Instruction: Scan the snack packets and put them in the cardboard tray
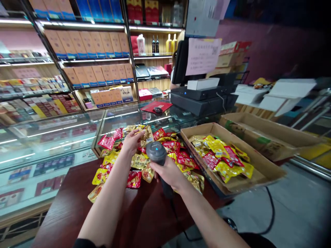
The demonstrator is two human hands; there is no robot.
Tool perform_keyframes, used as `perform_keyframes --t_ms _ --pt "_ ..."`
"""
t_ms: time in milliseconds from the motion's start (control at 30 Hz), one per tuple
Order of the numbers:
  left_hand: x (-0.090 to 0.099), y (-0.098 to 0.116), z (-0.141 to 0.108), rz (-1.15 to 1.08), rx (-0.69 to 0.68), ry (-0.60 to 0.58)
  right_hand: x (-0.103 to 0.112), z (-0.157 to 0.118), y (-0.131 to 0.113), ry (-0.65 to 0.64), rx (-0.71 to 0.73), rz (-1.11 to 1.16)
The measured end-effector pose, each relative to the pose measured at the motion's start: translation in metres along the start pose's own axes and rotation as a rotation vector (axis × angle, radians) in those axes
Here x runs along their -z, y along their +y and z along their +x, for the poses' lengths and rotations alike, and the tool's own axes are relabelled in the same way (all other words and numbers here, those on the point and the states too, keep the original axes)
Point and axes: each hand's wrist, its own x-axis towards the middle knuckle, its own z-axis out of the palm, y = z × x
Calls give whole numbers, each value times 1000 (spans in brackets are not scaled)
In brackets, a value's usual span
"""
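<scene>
The left hand (131, 143) pinches a gold snack packet (147, 135) in closed fingers, holding it just beside the handheld barcode scanner (156, 153), whose handle the right hand (168, 172) grips with wrapped fingers. A loose pile of red and yellow packets (139, 162) lies below on the dark wood counter (74, 193), with a cardboard tray (199, 128) of more packets at 3 o'clock.

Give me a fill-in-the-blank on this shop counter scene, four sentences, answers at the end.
The right hand grasps a dark handheld ____.
The left hand is raised above a pile of snack ____ on the dark red counter.
More snack packets lie in an open ____ tray.
Behind the pile, a computer mouse lies on a ____ mat.

Answers: barcode scanner; packets; cardboard; red.
</scene>
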Motion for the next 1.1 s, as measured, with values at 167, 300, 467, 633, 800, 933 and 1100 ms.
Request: perform_keyframes --t_ms 167,300,467,633,800,933,1100 --pt "-1 17 -8 37 -29 0 -2 6 -8 -20 -4 45" --pt "-2 18 -13 27 -26 28 -1 3 -10 1 -14 37" --pt "-2 14 -14 60 -14 5 2 -2 -8 4 14 9" --pt "-5 13 -17 57 -18 -12 2 -7 -15 18 -5 -15" --pt "-6 10 -17 1 -18 7 0 -10 -19 13 -16 -41" --pt "-2 7 -15 -29 -28 -24 1 -9 -17 21 -20 -19" --pt "2 7 -19 -9 10 -5 14 -3 -30 35 -7 201"
